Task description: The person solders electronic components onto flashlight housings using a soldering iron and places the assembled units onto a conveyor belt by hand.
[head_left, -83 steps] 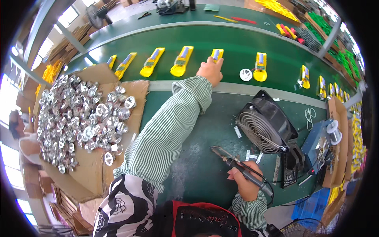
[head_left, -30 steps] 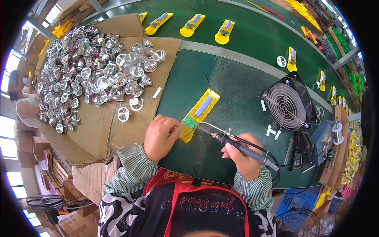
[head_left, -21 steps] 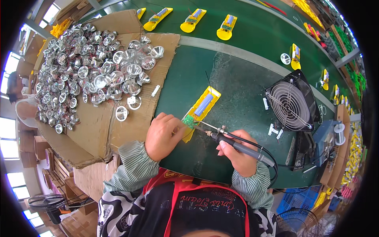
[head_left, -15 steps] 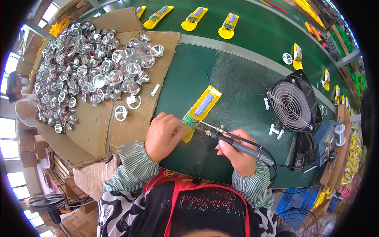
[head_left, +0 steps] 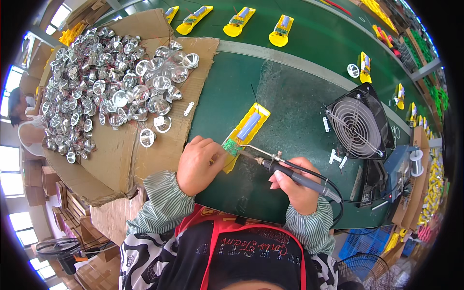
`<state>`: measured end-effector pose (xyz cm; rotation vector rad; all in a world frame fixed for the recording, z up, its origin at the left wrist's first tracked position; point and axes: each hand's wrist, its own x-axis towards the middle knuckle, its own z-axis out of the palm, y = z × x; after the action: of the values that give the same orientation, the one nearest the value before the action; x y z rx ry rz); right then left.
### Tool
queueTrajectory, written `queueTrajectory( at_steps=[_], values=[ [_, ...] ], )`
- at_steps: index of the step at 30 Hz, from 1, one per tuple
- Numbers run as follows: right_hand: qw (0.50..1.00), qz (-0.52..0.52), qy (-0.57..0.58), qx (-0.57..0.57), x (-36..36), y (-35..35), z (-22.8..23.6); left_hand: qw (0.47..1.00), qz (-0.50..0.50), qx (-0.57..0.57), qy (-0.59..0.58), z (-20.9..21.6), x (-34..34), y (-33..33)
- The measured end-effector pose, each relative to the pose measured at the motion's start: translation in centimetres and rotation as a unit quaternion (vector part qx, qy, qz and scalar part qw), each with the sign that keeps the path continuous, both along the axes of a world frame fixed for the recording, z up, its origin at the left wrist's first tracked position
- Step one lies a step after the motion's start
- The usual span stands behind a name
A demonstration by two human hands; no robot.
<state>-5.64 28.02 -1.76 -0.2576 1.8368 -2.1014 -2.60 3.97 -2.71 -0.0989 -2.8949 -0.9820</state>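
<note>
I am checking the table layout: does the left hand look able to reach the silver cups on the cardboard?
Probably yes: nothing seems to stand between the left hand and the nearest silver cups, though its fingers are at the yellow case.

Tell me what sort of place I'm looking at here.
Probably an electronics assembly workshop: a soldering iron is held close to a green circuit board in an open yellow casing, similar casings stand in a row beyond, and shiny reflector cups are heaped on cardboard.
</note>
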Motion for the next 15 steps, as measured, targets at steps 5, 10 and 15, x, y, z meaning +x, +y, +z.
queueTrajectory(
  at_steps=[5,10,15],
  values=[
    [1.0,-0.007,-0.002,0.016,0.2,0.8,0.1,1.0,-0.001,0.0,-0.003,0.0,0.1,0.0],
    [0.999,-0.004,0.016,0.035,0.5,1.0,0.1,1.0,-0.001,-0.004,-0.008,0.3,0.2,0.1],
    [1.0,-0.014,0.01,0.017,0.6,1.2,0.2,0.995,0.06,0.084,-0.007,0.9,1.2,0.0]
  ],
)
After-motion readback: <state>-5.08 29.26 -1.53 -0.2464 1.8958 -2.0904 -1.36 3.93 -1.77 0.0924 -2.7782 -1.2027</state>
